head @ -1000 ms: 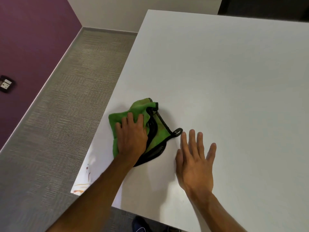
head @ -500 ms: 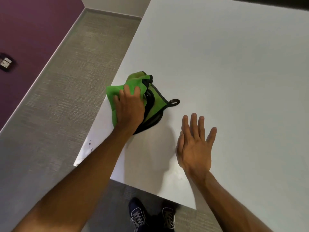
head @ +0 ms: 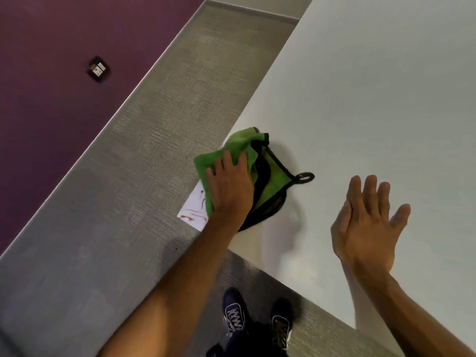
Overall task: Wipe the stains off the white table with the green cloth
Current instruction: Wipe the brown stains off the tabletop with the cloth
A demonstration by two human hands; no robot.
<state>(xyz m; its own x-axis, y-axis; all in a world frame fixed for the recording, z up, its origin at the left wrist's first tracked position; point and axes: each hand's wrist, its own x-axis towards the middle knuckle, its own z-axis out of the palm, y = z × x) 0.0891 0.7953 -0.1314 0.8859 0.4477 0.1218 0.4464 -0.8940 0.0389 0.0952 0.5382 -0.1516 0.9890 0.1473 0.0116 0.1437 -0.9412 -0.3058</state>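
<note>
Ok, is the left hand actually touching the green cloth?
Touching. The head view shows the left hand lying flat on the green cloth, fingers spread over its folds, no gap visible.

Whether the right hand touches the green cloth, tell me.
No, only the left hand presses the green cloth; the right hand is apart.

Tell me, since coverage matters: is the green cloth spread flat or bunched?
Bunched: the green cloth lies crumpled in folds under the left hand.

The left hand point(head: 229, 186) presses flat on the green cloth point(head: 239, 143) at the table's point(head: 373, 99) near corner, touching reddish stains point(head: 193, 216). The right hand point(head: 368, 228), fingers spread, is by the table's near edge.
</note>
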